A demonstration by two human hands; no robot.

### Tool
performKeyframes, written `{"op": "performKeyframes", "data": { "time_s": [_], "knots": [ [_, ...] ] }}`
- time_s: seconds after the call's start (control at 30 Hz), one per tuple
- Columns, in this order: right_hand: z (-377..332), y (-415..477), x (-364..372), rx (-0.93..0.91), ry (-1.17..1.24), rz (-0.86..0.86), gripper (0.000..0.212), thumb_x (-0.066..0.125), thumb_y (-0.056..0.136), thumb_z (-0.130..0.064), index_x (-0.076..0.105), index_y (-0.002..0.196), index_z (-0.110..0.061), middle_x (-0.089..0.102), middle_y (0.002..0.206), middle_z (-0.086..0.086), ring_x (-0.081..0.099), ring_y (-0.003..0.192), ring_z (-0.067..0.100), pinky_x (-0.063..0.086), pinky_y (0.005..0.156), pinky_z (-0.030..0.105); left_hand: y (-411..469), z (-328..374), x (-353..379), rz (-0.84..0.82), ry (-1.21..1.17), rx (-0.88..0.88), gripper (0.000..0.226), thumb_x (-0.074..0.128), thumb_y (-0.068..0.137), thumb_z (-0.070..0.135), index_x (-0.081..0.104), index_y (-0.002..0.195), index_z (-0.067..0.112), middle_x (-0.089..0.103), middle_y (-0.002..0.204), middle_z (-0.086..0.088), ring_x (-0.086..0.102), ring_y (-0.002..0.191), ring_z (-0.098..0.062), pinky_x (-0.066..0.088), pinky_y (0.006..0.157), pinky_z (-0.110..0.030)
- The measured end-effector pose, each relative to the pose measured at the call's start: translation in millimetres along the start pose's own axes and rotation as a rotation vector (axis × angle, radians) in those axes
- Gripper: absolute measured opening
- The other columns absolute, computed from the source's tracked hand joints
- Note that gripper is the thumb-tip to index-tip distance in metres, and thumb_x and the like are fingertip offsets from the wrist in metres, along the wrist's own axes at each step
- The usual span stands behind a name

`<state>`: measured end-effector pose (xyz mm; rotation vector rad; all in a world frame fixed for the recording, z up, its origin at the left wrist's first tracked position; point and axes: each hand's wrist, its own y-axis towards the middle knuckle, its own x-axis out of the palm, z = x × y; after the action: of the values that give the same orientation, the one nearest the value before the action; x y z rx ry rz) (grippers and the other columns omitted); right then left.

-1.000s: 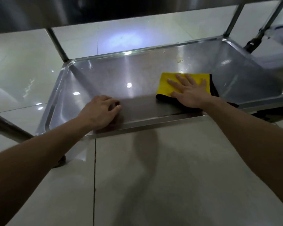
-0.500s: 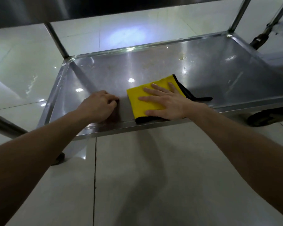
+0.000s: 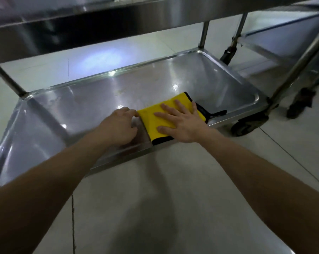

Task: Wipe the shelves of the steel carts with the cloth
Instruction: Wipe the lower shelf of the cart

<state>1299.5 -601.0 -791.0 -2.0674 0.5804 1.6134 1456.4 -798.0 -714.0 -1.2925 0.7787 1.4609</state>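
Note:
A yellow cloth (image 3: 151,118) with a black edge lies flat on the bottom shelf (image 3: 81,110) of a steel cart, near its front rim. My right hand (image 3: 180,121) presses on the cloth with spread, straight fingers. My left hand (image 3: 118,125) rests on the shelf just left of the cloth, its fingers curled under, holding nothing that I can see. The fingertips of the left hand almost touch the cloth's left corner.
The cart's upper shelf (image 3: 100,21) hangs over the far side. Steel posts (image 3: 203,33) rise at the corners, with a black caster (image 3: 245,125) at the front right. A second steel cart (image 3: 283,41) stands to the right. Pale tiled floor (image 3: 155,198) lies between me and the cart.
My right hand slid the cloth left along the front rim, up to my left hand. The view has shifted left, so the cart's right end and caster show more.

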Motion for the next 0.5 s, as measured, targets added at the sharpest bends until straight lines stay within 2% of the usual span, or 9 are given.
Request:
{"op": "performKeyframes", "data": {
  "time_s": [0.13, 0.27, 0.37, 0.5],
  "knots": [
    [76, -10, -14, 0.123, -0.005, -0.002, 0.082, 0.016, 0.085, -0.096, 0.010, 0.161, -0.067, -0.005, 0.177, -0.026, -0.011, 0.167, 0.022, -0.012, 0.126, 0.071, 31, 31, 2, -0.051, -0.014, -0.006, 0.073, 0.073, 0.095, 0.052, 0.047, 0.159, 0.030, 0.049, 0.157, -0.010, 0.047, 0.145, -0.032, 0.042, 0.120, -0.048],
    [140, -8, -27, 0.185, 0.041, -0.017, 0.086, 0.013, 0.078, -0.099, 0.009, 0.159, -0.070, -0.006, 0.176, -0.029, -0.012, 0.166, 0.018, -0.012, 0.126, 0.070, 61, 57, -1, -0.124, 0.062, -0.031, 0.095, 0.087, 0.084, 0.054, 0.039, 0.165, 0.036, 0.050, 0.154, -0.012, 0.049, 0.143, -0.034, 0.045, 0.117, -0.047],
    [187, -1, -36, 0.250, 0.046, -0.007, 0.087, 0.014, 0.077, -0.098, 0.009, 0.159, -0.070, -0.006, 0.175, -0.031, -0.012, 0.166, 0.017, -0.012, 0.126, 0.070, 74, 64, 0, -0.178, 0.101, -0.057, 0.086, 0.091, 0.082, 0.049, 0.052, 0.157, 0.034, 0.056, 0.144, -0.010, 0.055, 0.135, -0.032, 0.050, 0.109, -0.039],
    [214, 30, -43, 0.321, 0.031, 0.021, 0.083, 0.017, 0.081, -0.093, 0.012, 0.160, -0.067, -0.002, 0.177, -0.028, -0.009, 0.166, 0.020, -0.012, 0.125, 0.073, 75, 58, 5, -0.186, 0.109, -0.048, 0.083, 0.088, 0.083, 0.054, 0.052, 0.157, 0.040, 0.051, 0.148, -0.006, 0.053, 0.137, -0.032, 0.049, 0.112, -0.048]
  ]
}}
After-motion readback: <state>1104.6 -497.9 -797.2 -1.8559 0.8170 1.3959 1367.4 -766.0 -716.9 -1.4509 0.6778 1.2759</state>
